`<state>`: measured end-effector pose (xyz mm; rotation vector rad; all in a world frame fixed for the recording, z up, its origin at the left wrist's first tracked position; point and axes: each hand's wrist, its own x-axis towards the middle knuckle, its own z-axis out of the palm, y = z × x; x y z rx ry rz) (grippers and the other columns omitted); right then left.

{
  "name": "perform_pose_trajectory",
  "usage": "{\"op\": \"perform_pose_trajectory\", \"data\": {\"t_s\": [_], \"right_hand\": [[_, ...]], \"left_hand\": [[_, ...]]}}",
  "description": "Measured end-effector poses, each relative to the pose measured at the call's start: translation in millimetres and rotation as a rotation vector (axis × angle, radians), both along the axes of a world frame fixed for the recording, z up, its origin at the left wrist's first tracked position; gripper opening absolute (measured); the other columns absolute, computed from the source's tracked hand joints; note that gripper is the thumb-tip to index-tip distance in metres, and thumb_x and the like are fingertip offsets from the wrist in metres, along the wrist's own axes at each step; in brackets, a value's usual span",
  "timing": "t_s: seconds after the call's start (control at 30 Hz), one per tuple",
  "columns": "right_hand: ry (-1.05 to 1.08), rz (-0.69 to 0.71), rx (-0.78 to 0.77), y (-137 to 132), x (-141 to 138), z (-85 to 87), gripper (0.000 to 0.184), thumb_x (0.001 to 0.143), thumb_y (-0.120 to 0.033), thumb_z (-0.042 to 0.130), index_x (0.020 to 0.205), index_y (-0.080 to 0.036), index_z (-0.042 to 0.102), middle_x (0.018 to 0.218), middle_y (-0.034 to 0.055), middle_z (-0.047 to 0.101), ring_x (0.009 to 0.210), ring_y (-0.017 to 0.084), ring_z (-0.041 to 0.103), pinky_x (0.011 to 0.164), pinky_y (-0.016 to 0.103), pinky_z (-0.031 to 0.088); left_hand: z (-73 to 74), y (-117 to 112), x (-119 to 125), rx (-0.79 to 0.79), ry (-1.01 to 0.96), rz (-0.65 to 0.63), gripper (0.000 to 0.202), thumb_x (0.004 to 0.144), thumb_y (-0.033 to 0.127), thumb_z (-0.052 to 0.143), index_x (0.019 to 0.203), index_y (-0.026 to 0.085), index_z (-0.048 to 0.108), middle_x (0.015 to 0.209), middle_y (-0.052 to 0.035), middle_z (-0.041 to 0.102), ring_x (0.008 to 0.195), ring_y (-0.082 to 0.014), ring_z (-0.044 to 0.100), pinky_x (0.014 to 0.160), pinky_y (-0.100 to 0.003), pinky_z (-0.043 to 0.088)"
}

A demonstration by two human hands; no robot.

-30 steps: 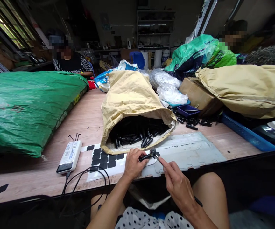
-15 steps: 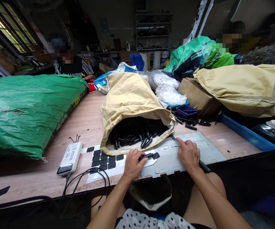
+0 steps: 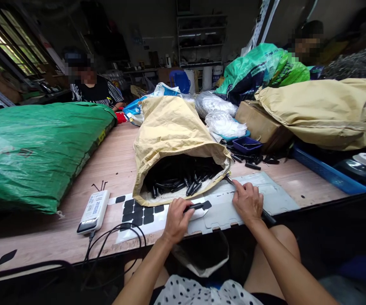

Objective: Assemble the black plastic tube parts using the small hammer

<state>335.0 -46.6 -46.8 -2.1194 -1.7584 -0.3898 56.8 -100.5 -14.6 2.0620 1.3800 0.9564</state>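
Note:
My left hand (image 3: 177,218) is closed around a slim black tube-like piece (image 3: 196,206), above the white sheet with rounded black squares (image 3: 137,212). My right hand (image 3: 248,203) grips a rod-like tool with a metal shaft (image 3: 228,179) and a thick dark handle end (image 3: 268,218). The tool's far end is by the mouth of a tan sack (image 3: 173,127), and its exact kind is unclear. Many similar black pieces (image 3: 193,187) lie inside the sack opening. A grey board (image 3: 259,197) lies under my right hand.
A full green sack (image 3: 40,152) takes up the left. A white power bank (image 3: 93,212) with black cables lies nearby. On the right are a purple tray (image 3: 247,145), loose black pieces, a cardboard box (image 3: 261,125) and a blue tray (image 3: 323,173). Two people sit across the table.
Both hands keep their grips and stay in nearly the same places. The whole view has shifted slightly.

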Motion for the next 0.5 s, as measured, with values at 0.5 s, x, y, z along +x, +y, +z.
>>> {"op": "perform_pose_trajectory", "data": {"t_s": [0.5], "right_hand": [[0.003, -0.003, -0.006, -0.4, -0.9, 1.3, 0.04, 0.093, -0.021, 0.055, 0.13, -0.031, 0.066, 0.098, 0.0067, 0.057, 0.09, 0.022, 0.043, 0.071, 0.036, 0.021]], "left_hand": [[-70.7, -66.7, 20.2, -0.819, 0.398, -0.012, 0.041, 0.089, 0.042, 0.06, 0.124, 0.023, 0.069, 0.126, -0.0115, 0.072, 0.119, -0.0328, 0.066, 0.099, -0.042, 0.049]]}}
